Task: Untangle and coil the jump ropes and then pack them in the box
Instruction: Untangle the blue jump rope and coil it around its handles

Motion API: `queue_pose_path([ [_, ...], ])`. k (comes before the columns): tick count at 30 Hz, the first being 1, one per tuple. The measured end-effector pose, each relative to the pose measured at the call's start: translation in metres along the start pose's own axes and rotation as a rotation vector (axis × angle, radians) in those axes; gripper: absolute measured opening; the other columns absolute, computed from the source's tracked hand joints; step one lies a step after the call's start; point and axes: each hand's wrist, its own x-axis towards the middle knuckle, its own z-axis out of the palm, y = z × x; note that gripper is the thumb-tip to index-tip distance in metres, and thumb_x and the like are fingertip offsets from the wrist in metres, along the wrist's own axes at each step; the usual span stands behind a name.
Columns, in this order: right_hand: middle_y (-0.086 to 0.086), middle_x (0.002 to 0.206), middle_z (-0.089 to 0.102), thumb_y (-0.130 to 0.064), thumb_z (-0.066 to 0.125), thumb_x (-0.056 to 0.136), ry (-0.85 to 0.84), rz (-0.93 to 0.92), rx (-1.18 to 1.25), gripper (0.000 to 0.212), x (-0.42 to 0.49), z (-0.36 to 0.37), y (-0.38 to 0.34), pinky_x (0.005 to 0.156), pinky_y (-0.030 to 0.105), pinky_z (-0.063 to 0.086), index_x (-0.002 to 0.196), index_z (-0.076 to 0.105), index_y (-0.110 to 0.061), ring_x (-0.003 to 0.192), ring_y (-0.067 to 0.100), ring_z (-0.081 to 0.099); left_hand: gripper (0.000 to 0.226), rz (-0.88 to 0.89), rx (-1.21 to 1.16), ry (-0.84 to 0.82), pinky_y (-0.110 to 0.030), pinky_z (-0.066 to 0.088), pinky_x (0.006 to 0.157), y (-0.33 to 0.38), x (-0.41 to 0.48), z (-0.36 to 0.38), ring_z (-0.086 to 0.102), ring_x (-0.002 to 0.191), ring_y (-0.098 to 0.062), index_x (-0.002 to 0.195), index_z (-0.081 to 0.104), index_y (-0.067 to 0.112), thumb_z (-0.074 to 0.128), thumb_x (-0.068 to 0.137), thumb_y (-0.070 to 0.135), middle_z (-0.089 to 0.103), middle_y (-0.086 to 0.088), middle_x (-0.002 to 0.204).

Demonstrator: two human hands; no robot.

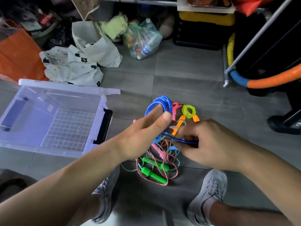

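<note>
The blue jump rope [160, 101] sits at the middle of the frame, wound in loops round the straight, outstretched fingers of the left hand [143, 134]. Its loose tail is pinched by the right hand [206, 141]. Under the hands, twisted ropes with green handles [153, 174] lie tangled on the floor [187, 66]. Just above is a coiled yellow rope [189, 110] (orange handles). The clear box [19, 111] stands open at the left.
</note>
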Motion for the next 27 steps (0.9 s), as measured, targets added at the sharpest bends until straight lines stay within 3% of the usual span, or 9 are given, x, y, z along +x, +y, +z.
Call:
queue_pose_path([
  [2,-0.008,0.062,0.059,-0.047,0.053,0.078,0.059,-0.037,0.010,0.023,-0.001,-0.005,0.001,0.056,0.032,0.045,0.071,0.065,-0.029,0.061,0.014,0.055,0.077,-0.022,0.055,-0.048,-0.042,0.023,0.118,0.006,-0.005,0.005,0.052,0.104,0.004,0.105,0.050,0.025,0.025,0.076,0.092,0.064,0.015,0.110],
  [4,-0.013,0.066,0.060,-0.039,0.059,0.080,0.156,-0.098,0.020,0.017,0.001,-0.009,0.004,0.058,0.022,0.043,0.075,0.073,-0.030,0.066,0.008,0.057,0.091,-0.068,0.068,-0.079,-0.045,0.030,0.117,0.004,-0.009,0.004,0.057,0.115,-0.013,0.119,0.054,0.019,0.023,0.077,0.094,0.066,-0.002,0.123],
  [7,-0.015,0.072,0.061,-0.018,0.080,0.079,0.299,-0.098,0.159,0.007,0.007,-0.013,0.014,0.063,0.011,0.039,0.085,0.078,-0.021,0.068,0.007,0.059,0.073,0.010,-0.086,-0.226,-0.044,0.044,0.110,0.004,-0.025,0.009,0.063,0.116,-0.024,0.121,0.062,0.024,0.036,0.086,0.083,0.068,-0.007,0.122],
  [10,-0.014,0.078,0.068,-0.009,0.081,0.081,0.336,-0.016,0.412,0.013,0.014,-0.015,0.026,0.069,0.015,0.046,0.089,0.077,-0.019,0.072,0.008,0.064,0.083,0.053,-0.157,-0.170,-0.040,0.060,0.082,-0.020,-0.001,0.004,0.069,0.081,-0.024,0.115,0.063,0.010,0.058,0.076,0.083,0.071,-0.013,0.110],
  [12,-0.012,0.084,0.072,-0.016,0.073,0.085,0.309,0.003,0.466,0.013,0.018,-0.015,0.032,0.075,0.025,0.051,0.092,0.077,-0.026,0.080,0.015,0.068,0.061,0.075,-0.308,-0.233,-0.025,0.054,0.060,0.000,-0.003,0.008,0.059,0.061,-0.018,0.132,0.055,0.002,0.027,0.107,0.050,0.067,-0.020,0.121],
  [16,-0.011,0.077,0.071,-0.004,0.071,0.088,0.309,0.033,0.640,0.016,0.023,-0.012,0.031,0.070,0.026,0.054,0.096,0.072,-0.018,0.071,0.010,0.065,0.095,-0.110,-0.569,-0.344,-0.042,0.054,0.081,0.026,-0.001,0.003,0.069,0.080,-0.031,0.147,0.045,0.012,0.016,0.083,0.076,0.058,-0.030,0.110],
  [22,0.001,0.060,0.062,-0.036,0.074,0.081,0.322,0.106,0.679,0.024,0.024,-0.008,0.039,0.054,0.024,0.045,0.078,0.068,-0.013,0.056,0.016,0.055,0.105,-0.046,-0.761,-0.421,-0.044,0.051,0.091,0.022,0.004,-0.007,0.064,0.079,-0.034,0.148,0.041,0.003,0.019,0.081,0.081,0.066,-0.029,0.102],
  [24,-0.001,0.060,0.061,-0.036,0.069,0.080,0.266,0.140,0.727,0.023,0.024,0.000,0.038,0.052,0.020,0.043,0.075,0.067,-0.013,0.055,0.018,0.054,0.105,-0.022,-0.824,-0.417,-0.064,0.030,0.110,0.020,0.006,-0.016,0.065,0.074,-0.031,0.147,0.042,0.002,0.022,0.082,0.082,0.069,-0.024,0.095],
  [27,-0.006,0.059,0.061,-0.042,0.075,0.083,0.365,0.145,0.614,0.022,0.024,0.003,0.039,0.053,0.020,0.041,0.070,0.068,-0.026,0.055,0.011,0.052,0.109,-0.028,-0.815,-0.450,-0.073,0.006,0.113,0.023,0.006,-0.020,0.060,0.066,-0.028,0.146,0.043,-0.001,0.022,0.082,0.084,0.069,-0.019,0.083],
])
